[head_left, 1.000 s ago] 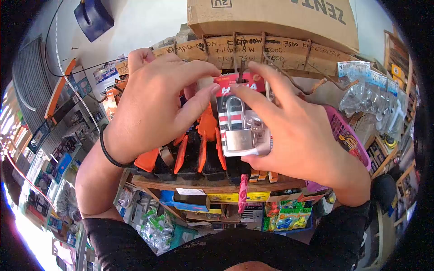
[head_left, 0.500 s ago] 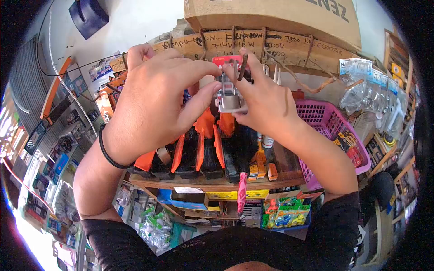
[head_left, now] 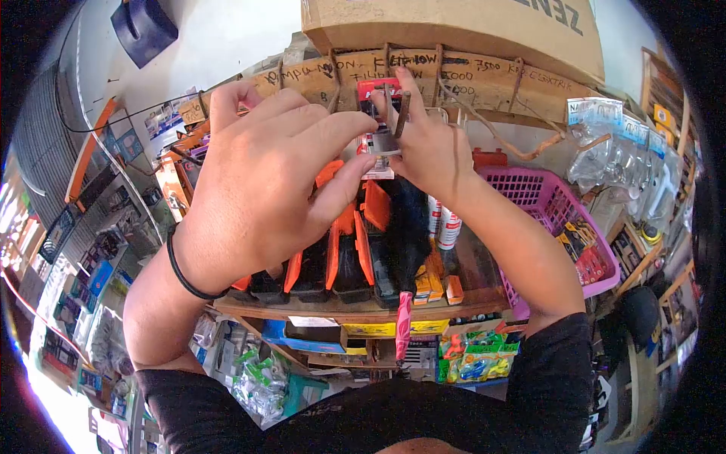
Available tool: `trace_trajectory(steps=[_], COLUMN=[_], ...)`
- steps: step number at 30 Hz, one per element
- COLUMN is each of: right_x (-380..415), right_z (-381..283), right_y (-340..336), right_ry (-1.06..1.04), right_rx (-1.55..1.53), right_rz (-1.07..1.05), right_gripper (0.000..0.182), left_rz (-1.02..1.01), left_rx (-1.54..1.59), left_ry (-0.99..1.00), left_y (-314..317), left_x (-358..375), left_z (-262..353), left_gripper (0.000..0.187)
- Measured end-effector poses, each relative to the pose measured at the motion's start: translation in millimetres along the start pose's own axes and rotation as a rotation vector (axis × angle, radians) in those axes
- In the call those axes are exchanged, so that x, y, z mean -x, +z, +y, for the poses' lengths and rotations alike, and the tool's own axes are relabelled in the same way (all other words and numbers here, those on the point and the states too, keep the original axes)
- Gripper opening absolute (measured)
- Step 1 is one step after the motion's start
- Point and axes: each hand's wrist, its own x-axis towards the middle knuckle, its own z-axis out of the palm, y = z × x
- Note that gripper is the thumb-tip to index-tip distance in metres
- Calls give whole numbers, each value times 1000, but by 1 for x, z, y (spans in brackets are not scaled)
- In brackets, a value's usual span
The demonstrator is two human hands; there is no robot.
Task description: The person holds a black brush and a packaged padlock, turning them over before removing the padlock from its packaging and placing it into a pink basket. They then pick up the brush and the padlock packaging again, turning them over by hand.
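Note:
A small packaged item with a red card top [head_left: 376, 89] and a grey metal part is between my two hands, just in front of the hooks on the wooden board. My left hand [head_left: 276, 166] has its thumb and index finger at the left side of the package. From the right, my right hand [head_left: 432, 147] holds the package, its index finger raised beside a rusty hook [head_left: 404, 112]. Below the hands stand orange and black brushes [head_left: 344, 250]. What the left fingertips touch is partly hidden.
A pink basket [head_left: 522, 181] with small packs stands at the right. Bagged goods [head_left: 605, 147] hang above it. A large cardboard box [head_left: 446, 26] sits over the hook board [head_left: 491, 91]. White cans [head_left: 448, 229] stand on the wooden shelf [head_left: 318, 309].
The metal part has turned and risen a little in my hands. My right hand has shifted slightly left and up, with its index finger now extended upward. White cans show more fully.

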Motion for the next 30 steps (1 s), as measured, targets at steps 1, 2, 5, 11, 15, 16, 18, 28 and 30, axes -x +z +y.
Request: trace_trajectory(steps=[1,2,5,11,15,16,18,28,30], right_x=[1,1,4,9,11,12,16,63,76], right_z=[0,-1,-2,1,1,1,0,-11,-10], right_y=[-1,-3,-3,-3,-2,-3,-6,-65,-73], right_ry=[2,3,17,27,47,50,50,69,70], right_rx=[0,17,14,15,-23,-25,-56,-184,-169], right_rz=[-2,-4,3,21,54,53,78,-192,-207], right_gripper=[62,62,61,60,60,60,59,62,59], left_rz=[-7,-14,-7,-25,-55,-41,-32,168,433], left_rx=[-26,-53,-67,-68,-81,-87,-93,-255,-34], left_ry=[1,1,14,14,-5,-8,-9,149,316], left_y=[0,-1,-2,-4,-5,-5,-6,-14,1], left_x=[0,0,1,1,2,3,5,38,44], left_z=[1,2,6,13,16,17,20,52,58], left_gripper=[24,25,26,29,30,30,30,18,14])
